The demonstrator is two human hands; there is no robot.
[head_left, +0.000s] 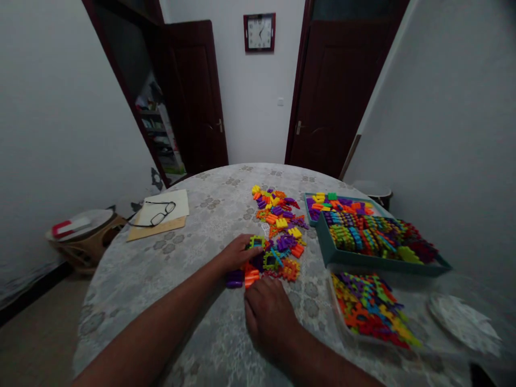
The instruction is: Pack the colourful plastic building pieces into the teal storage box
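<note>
My left hand is closed around a joined cluster of plastic building blocks. A yellow-green square frame block shows at its fingers and thumb. Below the left hand sit a purple block and an orange block. My right hand is curled, its fingers against the orange block; the fingertips are hidden. Just beyond both hands runs a loose pile of interlocking blocks in yellow, orange, purple, green and red. An orange square block lies close to the right hand's knuckles.
On the right stand a teal box of sorted blocks, a teal tray and a clear container with more blocks. A crumpled clear plastic bag lies beyond. Eyeglasses rest on papers at the left of the patterned tablecloth.
</note>
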